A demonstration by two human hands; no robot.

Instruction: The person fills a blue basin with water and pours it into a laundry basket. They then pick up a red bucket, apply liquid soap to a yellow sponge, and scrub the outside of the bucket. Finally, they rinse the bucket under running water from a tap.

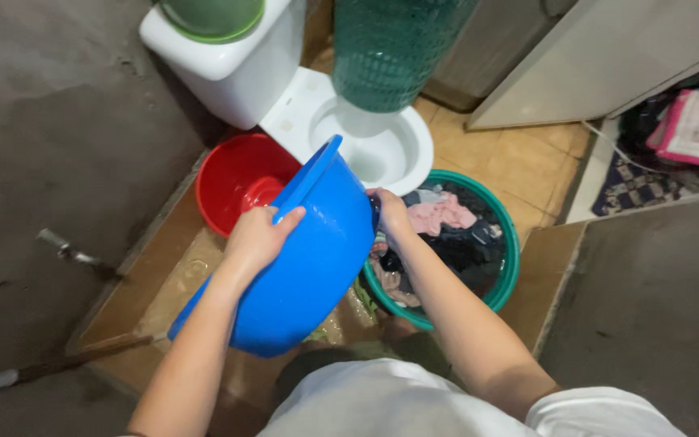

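Room was tight: a grey wall closed the left side, a white toilet stood at the far end, and a raised concrete ledge hemmed in the right. Between them, a red basin sat far left on the wet floor and a green tub of mixed laundry sat right. The blue plastic basin, glossy and smooth, was tipped steeply on edge above the floor, just beside both. The left hand gripped its near rim; the right hand clasped its far rim.
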